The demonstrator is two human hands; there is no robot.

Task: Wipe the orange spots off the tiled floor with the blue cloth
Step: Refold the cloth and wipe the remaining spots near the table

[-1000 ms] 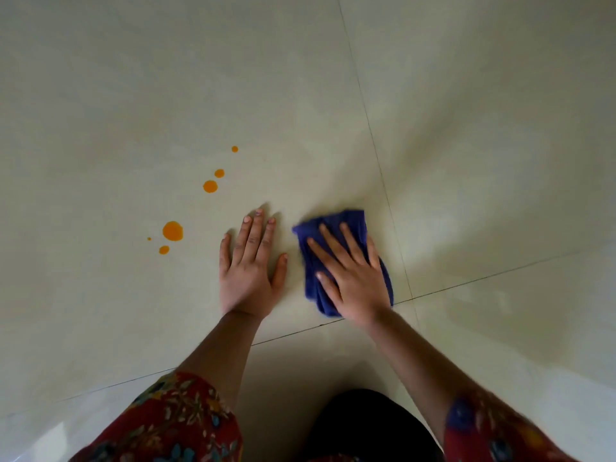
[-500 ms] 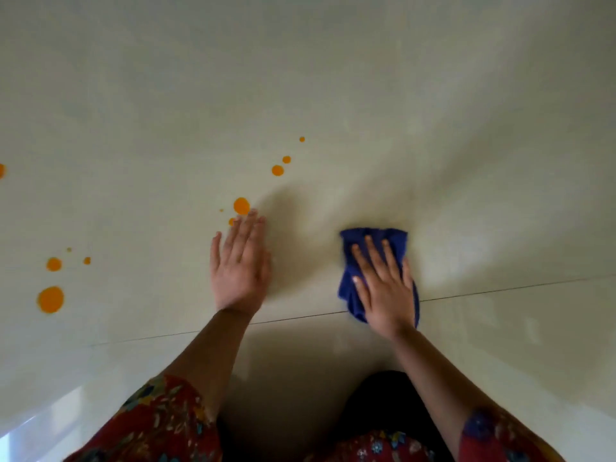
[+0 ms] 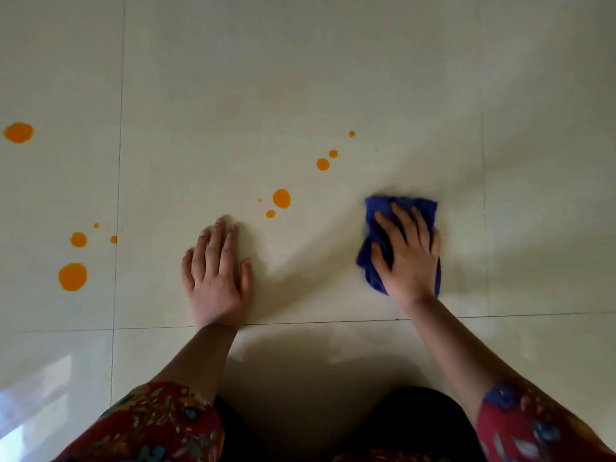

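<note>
Pressing with right hand (image 3: 408, 258), fingers spread flat, on blue cloth (image 3: 400, 204), right of centre; bracing with left hand (image 3: 216, 278), flat on tiled floor (image 3: 300, 78), holding nothing; slid cloth rightward, away from left hand, since second ago; no orange spots (image 3: 281, 198) wiped yet, centre through far left; probably needs leftward sweep next.

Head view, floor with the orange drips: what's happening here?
A person leans over a pale tiled floor. The right hand presses a crumpled blue cloth flat on the tile, fingers spread over it. The left hand rests flat on the bare floor beside it. The round orange spots lie to the left of the cloth, one cluster just beyond the left fingertips, another farther left. The cloth touches none of them.
</note>
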